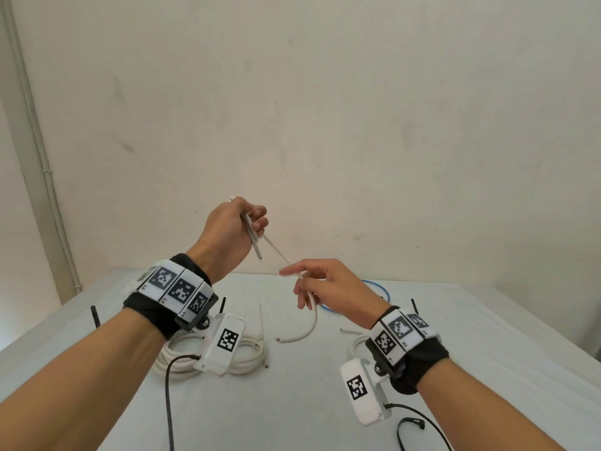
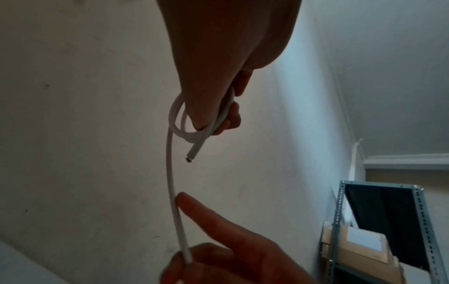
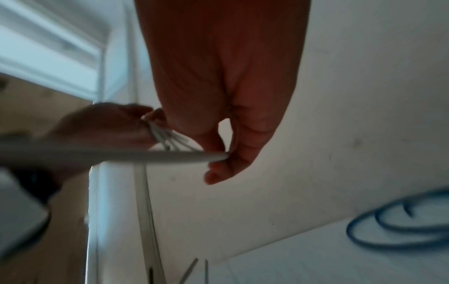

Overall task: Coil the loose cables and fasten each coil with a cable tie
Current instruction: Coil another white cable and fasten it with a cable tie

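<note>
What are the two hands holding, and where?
One white cable: left hand grips its coiled loops near one end, right hand pinches the straight stretch farther along.

Left hand is raised, fingers curled; right hand is lower and nearer, fingers curled, forefinger extended leftward.

Hands: two, left hand and right hand, both on one white cable.
White cable coils on table: two, big coil, smaller coil (mostly hidden by wrist).
Blue cable coil: one.
Black cable ties: three upright (thin, hard to count), at; one looped.
</note>
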Motion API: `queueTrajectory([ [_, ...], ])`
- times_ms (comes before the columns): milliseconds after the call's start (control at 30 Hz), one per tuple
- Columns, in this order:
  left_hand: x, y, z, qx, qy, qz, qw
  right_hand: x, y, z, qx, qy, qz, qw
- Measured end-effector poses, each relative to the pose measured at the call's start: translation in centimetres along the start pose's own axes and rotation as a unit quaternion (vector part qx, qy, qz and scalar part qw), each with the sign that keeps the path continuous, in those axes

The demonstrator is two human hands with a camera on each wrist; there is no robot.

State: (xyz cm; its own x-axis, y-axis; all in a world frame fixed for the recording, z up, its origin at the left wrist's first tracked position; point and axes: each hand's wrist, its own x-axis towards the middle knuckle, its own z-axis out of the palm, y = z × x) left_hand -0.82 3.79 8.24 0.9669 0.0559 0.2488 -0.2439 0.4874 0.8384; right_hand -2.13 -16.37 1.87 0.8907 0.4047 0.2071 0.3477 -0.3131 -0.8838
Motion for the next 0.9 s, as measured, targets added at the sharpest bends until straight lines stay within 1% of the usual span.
queueTrajectory([
  [67,0.1,-0.6,-0.5,0.014,0.005,0.002,1.000,-0.5,-1.4,-0.2,0.029,-0.035,0.009,0.999],
  [167,0.2,-1.7,-0.7,0.013,0.002,-0.004,1.000,-0.8,-2.9,-0.2,0.082,-0.123,0.036,0.988],
  [233,0.4,-2.0,-0.8,-0.006,-0.005,-0.008,1.000,-1.1,-3.2,-0.3,0.110,-0.177,0.028,0.978],
  [300,0.6,-2.0,-1.1,-0.012,-0.011,-0.011,1.000,-1.4,-3.2,-0.4,0.143,-0.197,0.012,0.970],
  [367,0.5,-1.9,-1.4,-0.004,-0.017,-0.012,1.000,-1.5,-3.4,-0.4,0.178,-0.175,0.001,0.968],
  [433,0.4,-1.9,-1.4,0.010,-0.020,-0.008,1.000,-1.3,-3.7,-0.3,0.211,-0.123,-0.005,0.970],
  [500,0.0,-2.1,-1.3,0.037,-0.030,-0.011,0.999,-1.0,-4.2,-0.3,0.192,-0.062,-0.030,0.979],
  [567,-0.6,-2.2,-1.2,0.085,-0.050,-0.020,0.995,-0.7,-4.6,-0.3,0.136,-0.022,-0.067,0.988],
  [633,-1.5,-2.2,-1.1,0.166,-0.084,-0.028,0.982,-0.7,-5.4,0.0,0.079,-0.006,-0.093,0.993],
  [733,-2.7,-2.2,-0.4,0.283,-0.162,-0.038,0.945,-0.5,-6.1,0.1,0.029,0.030,-0.127,0.991],
  [767,-3.0,-2.3,-0.1,0.304,-0.176,-0.042,0.935,-0.2,-6.3,0.1,0.024,0.049,-0.131,0.990],
  [800,-3.2,-2.4,0.1,0.310,-0.177,-0.050,0.933,0.2,-6.3,0.0,0.023,0.073,-0.131,0.988],
  [867,-3.5,-2.6,0.5,0.285,-0.166,-0.081,0.941,0.8,-6.4,-0.2,0.029,0.112,-0.122,0.986],
  [900,-3.5,-2.6,0.7,0.266,-0.166,-0.098,0.944,1.0,-6.4,-0.1,0.037,0.121,-0.113,0.986],
])
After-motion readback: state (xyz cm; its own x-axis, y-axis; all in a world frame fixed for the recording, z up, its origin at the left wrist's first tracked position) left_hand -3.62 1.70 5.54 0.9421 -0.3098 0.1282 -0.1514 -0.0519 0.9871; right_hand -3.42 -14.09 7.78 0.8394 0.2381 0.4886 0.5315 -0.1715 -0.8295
